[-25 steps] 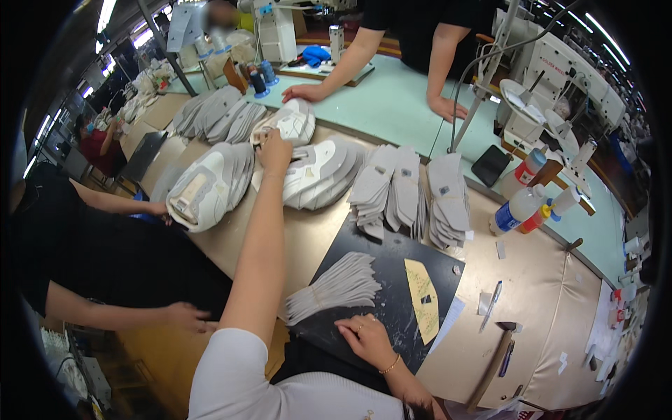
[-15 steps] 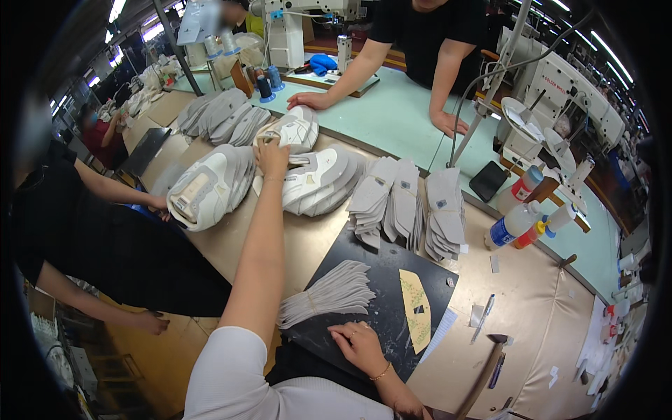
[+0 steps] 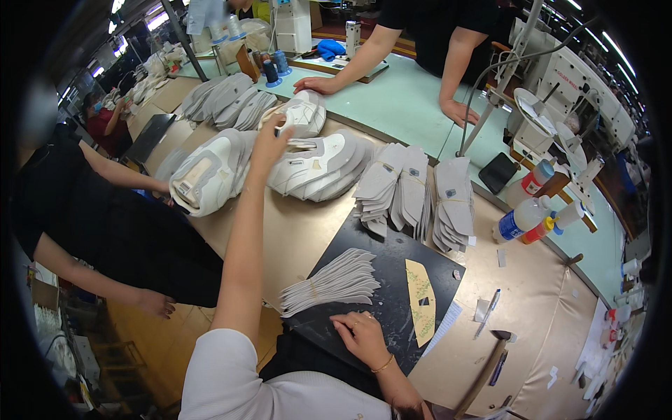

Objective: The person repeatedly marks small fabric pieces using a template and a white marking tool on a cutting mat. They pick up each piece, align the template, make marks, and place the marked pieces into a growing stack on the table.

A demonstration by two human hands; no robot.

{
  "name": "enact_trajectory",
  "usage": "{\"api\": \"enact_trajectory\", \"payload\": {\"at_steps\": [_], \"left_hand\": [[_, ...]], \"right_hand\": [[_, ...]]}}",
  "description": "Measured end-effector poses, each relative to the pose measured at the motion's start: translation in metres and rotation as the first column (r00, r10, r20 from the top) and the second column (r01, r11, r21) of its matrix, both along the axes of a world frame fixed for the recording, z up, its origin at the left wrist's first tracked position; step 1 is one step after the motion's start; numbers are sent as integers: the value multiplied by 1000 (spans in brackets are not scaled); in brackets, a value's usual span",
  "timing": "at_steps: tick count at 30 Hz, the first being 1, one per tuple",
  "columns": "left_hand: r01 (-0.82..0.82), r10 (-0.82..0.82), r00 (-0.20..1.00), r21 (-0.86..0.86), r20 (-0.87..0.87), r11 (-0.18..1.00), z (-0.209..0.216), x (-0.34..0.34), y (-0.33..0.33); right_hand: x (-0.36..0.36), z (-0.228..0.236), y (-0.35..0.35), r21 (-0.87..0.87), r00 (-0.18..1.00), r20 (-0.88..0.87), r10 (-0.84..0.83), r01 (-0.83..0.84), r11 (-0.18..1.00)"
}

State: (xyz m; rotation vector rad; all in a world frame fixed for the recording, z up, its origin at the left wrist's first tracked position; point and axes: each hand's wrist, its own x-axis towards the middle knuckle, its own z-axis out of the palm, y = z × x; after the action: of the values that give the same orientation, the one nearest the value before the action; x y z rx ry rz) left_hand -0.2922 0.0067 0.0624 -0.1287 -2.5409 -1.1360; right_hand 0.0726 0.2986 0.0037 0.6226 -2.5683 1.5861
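Head view: left hand half-curled at a white shoe upper across the desk; whether it grips, I cannot tell. Gray pieces, apparently banded to stay together, lie on the black board, where the right hand rests loosely spread, empty.

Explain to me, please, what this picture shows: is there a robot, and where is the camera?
There is no robot, only a person's two bare hands. A fisheye camera worn on that person's head looks down, so straight edges bend. The left hand reaches to a white shoe upper; how firm its grip is, I cannot tell. The right hand rests on a black board, visibly holding nothing. A bundle of grey pieces and a yellow flat piece lie there too. The other arms belong to people nearby.
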Motion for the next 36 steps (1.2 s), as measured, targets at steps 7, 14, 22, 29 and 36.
{"api": "enact_trajectory", "payload": {"at_steps": [7,14,22,29,36], "left_hand": [[-268,28,929,-621,-368,737,-62,73,57],[-379,80,874,-568,-480,730,-76,73,66],[-397,92,868,-569,-489,720,-78,74,70],[-409,94,856,-555,-508,724,-82,67,73],[-114,40,992,-738,-117,665,-41,67,74]], "right_hand": [[1,3,-2,46,1000,-24,13,-11,999],[4,-3,-4,62,997,-70,9,-5,998],[2,-6,-2,21,999,-53,-12,13,1000],[1,-16,-4,-65,997,-60,-39,35,997],[3,-7,-3,20,1000,-4,-27,27,999]]}}
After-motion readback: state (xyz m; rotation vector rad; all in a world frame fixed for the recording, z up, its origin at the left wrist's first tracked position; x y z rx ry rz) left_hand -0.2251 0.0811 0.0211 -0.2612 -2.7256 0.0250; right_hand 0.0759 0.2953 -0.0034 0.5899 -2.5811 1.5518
